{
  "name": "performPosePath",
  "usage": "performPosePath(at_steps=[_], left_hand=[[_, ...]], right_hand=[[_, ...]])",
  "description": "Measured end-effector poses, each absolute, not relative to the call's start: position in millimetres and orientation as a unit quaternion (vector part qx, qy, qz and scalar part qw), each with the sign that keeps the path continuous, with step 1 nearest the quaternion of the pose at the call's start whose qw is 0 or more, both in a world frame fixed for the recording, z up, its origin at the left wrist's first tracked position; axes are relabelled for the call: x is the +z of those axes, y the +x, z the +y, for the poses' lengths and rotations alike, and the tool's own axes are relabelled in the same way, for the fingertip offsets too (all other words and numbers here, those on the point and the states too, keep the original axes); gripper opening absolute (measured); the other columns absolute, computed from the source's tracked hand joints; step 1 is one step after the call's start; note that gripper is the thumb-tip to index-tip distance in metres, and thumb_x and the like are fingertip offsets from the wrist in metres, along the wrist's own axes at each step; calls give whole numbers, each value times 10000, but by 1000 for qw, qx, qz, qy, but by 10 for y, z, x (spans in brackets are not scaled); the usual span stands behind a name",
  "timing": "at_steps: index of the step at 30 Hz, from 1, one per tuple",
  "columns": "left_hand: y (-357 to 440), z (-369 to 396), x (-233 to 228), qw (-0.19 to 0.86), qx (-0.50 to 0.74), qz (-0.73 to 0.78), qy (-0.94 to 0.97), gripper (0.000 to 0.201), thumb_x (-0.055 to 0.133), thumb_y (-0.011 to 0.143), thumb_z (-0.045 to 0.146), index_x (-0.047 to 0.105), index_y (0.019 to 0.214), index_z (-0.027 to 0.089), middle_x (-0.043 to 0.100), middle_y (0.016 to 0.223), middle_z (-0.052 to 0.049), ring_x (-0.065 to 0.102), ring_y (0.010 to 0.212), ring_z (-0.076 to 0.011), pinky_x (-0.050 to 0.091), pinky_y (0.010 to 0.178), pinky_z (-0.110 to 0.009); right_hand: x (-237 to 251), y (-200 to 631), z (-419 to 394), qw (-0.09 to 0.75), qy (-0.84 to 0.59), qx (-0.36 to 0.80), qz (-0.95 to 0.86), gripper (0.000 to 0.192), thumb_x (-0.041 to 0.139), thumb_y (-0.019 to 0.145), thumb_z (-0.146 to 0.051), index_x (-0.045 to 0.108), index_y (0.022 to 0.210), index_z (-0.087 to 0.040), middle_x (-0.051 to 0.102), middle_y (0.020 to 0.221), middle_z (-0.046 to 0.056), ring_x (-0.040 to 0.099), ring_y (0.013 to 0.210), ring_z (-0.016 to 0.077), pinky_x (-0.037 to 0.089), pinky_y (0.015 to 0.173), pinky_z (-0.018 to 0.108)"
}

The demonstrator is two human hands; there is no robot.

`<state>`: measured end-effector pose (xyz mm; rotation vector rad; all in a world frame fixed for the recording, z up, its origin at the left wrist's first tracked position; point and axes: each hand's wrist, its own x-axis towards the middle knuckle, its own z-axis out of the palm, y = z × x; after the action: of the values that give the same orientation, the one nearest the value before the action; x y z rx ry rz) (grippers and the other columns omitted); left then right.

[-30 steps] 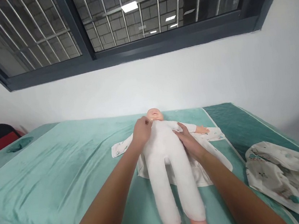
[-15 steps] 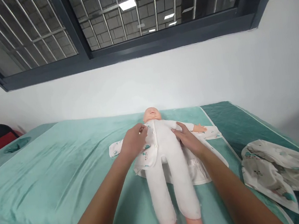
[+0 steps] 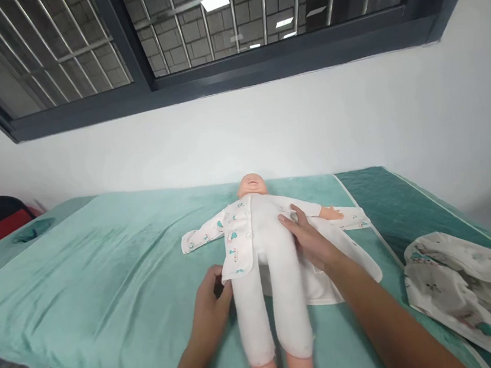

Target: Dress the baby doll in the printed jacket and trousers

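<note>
Teal bed [image 3: 104, 273], doll [image 3: 264, 247], hands [image 3: 310, 239]

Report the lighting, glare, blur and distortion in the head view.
Head view: even, soft light with faint shadows under the doll; ceiling lamps reflect as bright patches in the window; wide-angle warp bows the window frame and bed edges; left hand and right hand look sharp, no motion blur.

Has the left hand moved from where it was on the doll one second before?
Yes. The left hand has come down from the doll's shoulder, near the head, to the garment's lower hem beside the doll's hip, toward the camera.
</note>
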<state>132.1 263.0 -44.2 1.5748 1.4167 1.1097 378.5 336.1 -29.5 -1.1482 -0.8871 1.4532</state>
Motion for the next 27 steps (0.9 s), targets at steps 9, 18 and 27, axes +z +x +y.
performPosePath(at_steps=[9,18,27], left_hand=[[1211,2465,-481,421,479,459,619,220,523,928,360,553,784,197,528,766,0,518,734,-141,426,688,-258],[1459,2872,-281,301,422,496,697,476,428,967,450,478,1408,275,316,1586,-20,244,1479,-210,191,1230,-401],[1909,3590,262,180,238,463,835,523,403,960,479,487,1412,230,333,1577,-19,269,1472,-225,224,1223,-409]], right_hand=[[-330,3773,3321,501,-484,601,-393,1054,677,750,-639,36,1546,-380,425,1491,94,611,1141,267,569,818,362],[-367,3859,3374,459,-546,497,-495,941,573,810,-667,163,1546,-247,590,1305,137,649,995,244,519,849,370],[-418,4400,3608,533,-676,168,-479,431,512,840,-517,655,1086,-192,685,1095,114,611,1028,267,428,959,428]])
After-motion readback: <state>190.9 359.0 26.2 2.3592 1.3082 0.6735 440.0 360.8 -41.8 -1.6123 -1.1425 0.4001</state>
